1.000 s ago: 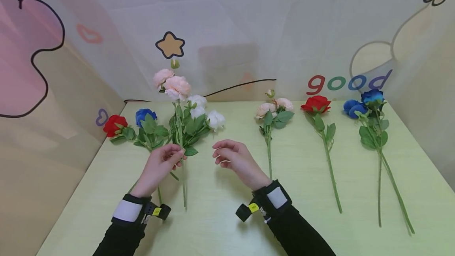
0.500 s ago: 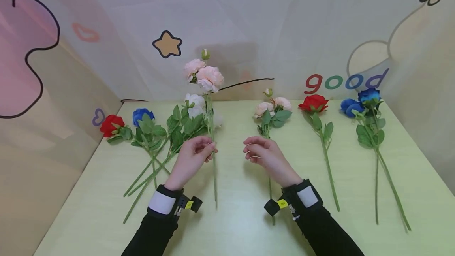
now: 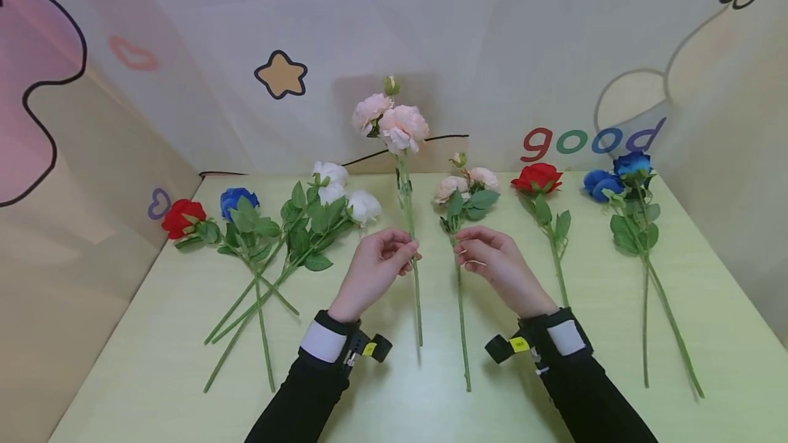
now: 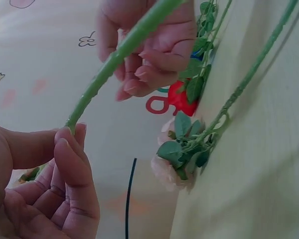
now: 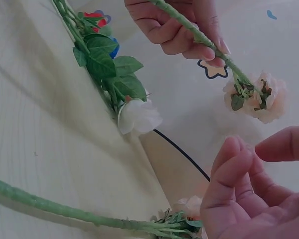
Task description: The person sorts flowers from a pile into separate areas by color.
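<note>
My left hand [image 3: 374,271] pinches the green stem of an artificial pink peony [image 3: 403,128] between thumb and fingers. The peony stands nearly upright near the middle of the head view, its two blooms and a bud in front of the backdrop. The right wrist view also shows its pale blooms [image 5: 269,99] beyond the left fingers. My right hand [image 3: 507,269] has loosely bent fingers and holds nothing; it hovers over the stem of a second pink peony [image 3: 451,189], which lies on the table. From the left wrist, the pinched stem [image 4: 109,64] crosses in front of the right hand.
On the table [image 3: 154,354], crossed stems at left belong to a red rose [image 3: 185,217], a blue rose [image 3: 237,200] and white flowers [image 3: 363,207]. Another red rose [image 3: 537,178] and blue flowers [image 3: 631,166] lie at right. A printed backdrop [image 3: 418,33] rises behind the table.
My left hand has carried the pink peony rightward from the flowers at left to the middle. The right hand has also shifted right, over the lying pink peony.
</note>
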Demonstrator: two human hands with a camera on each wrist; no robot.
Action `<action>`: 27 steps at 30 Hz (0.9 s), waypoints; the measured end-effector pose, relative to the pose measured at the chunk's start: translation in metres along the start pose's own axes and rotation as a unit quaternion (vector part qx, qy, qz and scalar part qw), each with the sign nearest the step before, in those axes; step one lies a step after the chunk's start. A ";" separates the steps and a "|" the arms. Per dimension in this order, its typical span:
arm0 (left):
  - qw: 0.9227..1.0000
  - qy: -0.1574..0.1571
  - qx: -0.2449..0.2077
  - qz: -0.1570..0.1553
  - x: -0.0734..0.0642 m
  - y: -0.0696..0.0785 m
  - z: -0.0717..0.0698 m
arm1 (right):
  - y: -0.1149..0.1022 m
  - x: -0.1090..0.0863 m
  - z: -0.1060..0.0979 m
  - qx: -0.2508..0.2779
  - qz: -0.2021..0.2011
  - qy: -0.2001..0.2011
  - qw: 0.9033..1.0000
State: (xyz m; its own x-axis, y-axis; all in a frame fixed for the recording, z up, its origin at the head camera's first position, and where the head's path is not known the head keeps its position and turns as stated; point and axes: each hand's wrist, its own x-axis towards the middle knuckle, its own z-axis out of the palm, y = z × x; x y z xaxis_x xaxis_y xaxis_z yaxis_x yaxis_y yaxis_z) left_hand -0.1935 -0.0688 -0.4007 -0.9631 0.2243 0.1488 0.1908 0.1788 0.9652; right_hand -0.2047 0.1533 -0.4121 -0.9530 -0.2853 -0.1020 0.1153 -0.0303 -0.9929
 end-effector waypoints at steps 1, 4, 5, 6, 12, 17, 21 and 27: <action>1.000 -0.002 0.000 -0.003 0.000 -0.001 0.001 | -0.001 0.000 0.001 -0.006 0.001 -0.003 1.000; 1.000 -0.009 -0.003 -0.008 -0.001 -0.003 0.002 | -0.002 -0.001 0.003 -0.041 0.011 -0.023 0.999; 1.000 -0.011 -0.005 -0.010 -0.001 -0.003 0.003 | -0.002 -0.001 0.004 -0.054 0.014 -0.036 0.998; 1.000 -0.014 -0.005 -0.012 -0.001 -0.003 0.004 | -0.002 -0.001 0.005 -0.067 0.017 -0.052 0.996; 1.000 -0.016 0.010 -0.023 -0.001 -0.006 0.005 | 0.001 -0.004 0.016 -0.134 0.037 -0.191 0.972; 1.000 -0.010 0.022 -0.011 -0.001 -0.007 0.003 | 0.003 -0.007 0.031 -0.144 0.025 -0.249 0.957; 0.999 -0.008 0.032 -0.003 0.000 -0.009 0.003 | 0.006 -0.009 0.039 -0.141 0.012 -0.247 0.959; 0.999 -0.001 0.046 -0.011 0.000 -0.009 0.004 | 0.007 -0.010 0.040 -0.142 0.010 -0.240 0.960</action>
State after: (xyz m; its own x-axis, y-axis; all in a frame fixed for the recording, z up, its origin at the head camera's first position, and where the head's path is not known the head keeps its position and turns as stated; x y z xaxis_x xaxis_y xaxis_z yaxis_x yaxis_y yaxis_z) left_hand -0.1940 -0.0665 -0.4107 -0.9668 0.2215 0.1277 0.1869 0.2715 0.9441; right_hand -0.1834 0.1175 -0.4152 -0.7049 -0.6935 -0.1488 -0.0140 0.2233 -0.9746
